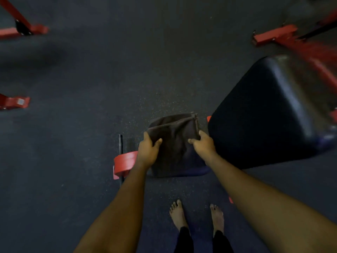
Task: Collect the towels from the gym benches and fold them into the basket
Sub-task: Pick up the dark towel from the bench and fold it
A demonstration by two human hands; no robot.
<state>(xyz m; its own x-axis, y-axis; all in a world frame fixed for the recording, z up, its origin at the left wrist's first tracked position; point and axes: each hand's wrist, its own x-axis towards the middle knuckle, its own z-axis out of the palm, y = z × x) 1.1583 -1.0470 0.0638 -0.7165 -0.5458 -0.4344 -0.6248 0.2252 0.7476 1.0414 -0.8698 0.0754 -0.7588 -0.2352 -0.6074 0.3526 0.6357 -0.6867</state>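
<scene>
Both hands are on it! The dark grey-brown soft cloth towel [173,141] is doubled over, its top edge sagging in a loose curve between the two grips. The left hand [148,150] pinches the left side, thumb pressed on the front and fingers curled behind. The right hand [202,145] grips the right side the same way, fingers wrapped round the bunched edge. The towel's lower part drapes over a small, smooth, dark padded seat [193,171]; whether it rests there, I cannot tell.

Just right of it rises the big black vinyl bench pad [264,115], rounded at the corners and glossy along one edge. A flat red-painted metal foot [125,162] sits under the left wrist, beside a thin black bar [120,143]. Below lies a dark speckled rubber floor [91,88], bare feet [177,214] planted on it.
</scene>
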